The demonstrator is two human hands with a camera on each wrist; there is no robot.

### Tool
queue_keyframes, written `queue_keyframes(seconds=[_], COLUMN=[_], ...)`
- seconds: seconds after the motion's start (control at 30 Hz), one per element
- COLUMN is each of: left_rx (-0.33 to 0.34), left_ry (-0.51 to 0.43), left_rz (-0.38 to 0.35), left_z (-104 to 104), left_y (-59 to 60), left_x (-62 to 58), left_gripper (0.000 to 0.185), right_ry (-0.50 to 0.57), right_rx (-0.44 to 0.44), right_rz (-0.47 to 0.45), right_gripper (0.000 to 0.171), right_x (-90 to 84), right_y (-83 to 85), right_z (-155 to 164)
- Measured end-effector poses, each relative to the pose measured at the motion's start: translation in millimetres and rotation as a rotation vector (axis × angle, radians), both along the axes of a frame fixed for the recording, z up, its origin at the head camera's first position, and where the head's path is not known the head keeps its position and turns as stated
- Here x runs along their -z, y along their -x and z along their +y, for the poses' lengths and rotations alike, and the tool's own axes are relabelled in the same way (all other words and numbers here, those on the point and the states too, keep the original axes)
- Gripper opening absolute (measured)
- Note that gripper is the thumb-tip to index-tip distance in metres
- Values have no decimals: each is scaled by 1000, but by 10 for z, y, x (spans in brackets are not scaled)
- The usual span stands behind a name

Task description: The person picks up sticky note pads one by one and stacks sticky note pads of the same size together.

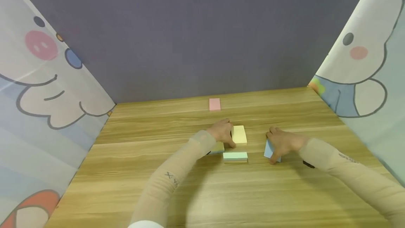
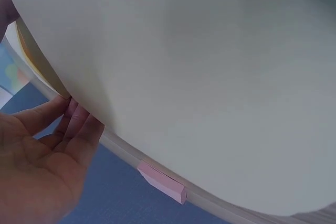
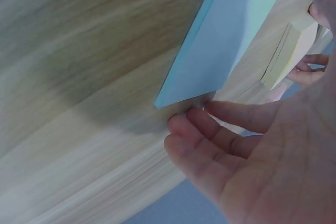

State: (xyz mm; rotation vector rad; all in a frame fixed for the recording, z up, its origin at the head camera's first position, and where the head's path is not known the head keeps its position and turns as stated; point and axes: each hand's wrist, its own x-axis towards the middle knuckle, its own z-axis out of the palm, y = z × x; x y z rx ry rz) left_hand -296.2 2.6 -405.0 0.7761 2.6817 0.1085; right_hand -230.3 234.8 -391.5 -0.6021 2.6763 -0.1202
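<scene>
My left hand (image 1: 221, 133) grips the left side of a pale yellow pad of notes (image 1: 239, 134) in the middle of the wooden table (image 1: 133, 171). Close up, that yellow pad (image 2: 210, 66) fills the left wrist view, with my left hand (image 2: 52, 166) and its fingertips (image 2: 73, 114) at the pad's edge. My right hand (image 1: 283, 143) holds a blue pad (image 1: 268, 149) tilted up on one edge. In the right wrist view the blue pad (image 3: 220, 40) leans above my fingers (image 3: 210, 124), and the yellow pad (image 3: 291, 51) shows beyond.
A green pad (image 1: 235, 156) lies just in front of the yellow one, and another pad (image 1: 218, 147) is partly hidden under my left wrist. A pink pad (image 1: 214, 104) lies near the back wall (image 1: 190, 38). Cartoon-printed curtains (image 1: 38, 97) close off both sides.
</scene>
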Motion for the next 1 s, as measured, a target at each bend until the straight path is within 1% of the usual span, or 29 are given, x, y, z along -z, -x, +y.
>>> queue_keyframes(seconds=[0.17,0.4,0.6,0.73,0.9,1.0], left_rx=[-7,0,29,31,23,28], left_ry=[4,4,11,6,2,7], left_rz=[-7,3,17,16,1,4], left_z=[6,2,-6,5,6,3], left_y=[17,19,13,14,14,18], left_x=[14,-8,-4,-4,-18,-3], left_gripper=[81,84,84,85,87,87], right_ry=[50,90,96,98,108,114], right_rx=[-11,-11,-14,-9,-12,-18], right_rz=[8,20,22,30,51,62], right_gripper=[86,80,83,86,85,82], right_x=[6,11,7,2,4,8], right_y=[2,17,3,-14,-11,-3], right_z=[25,65,76,83,96,101])
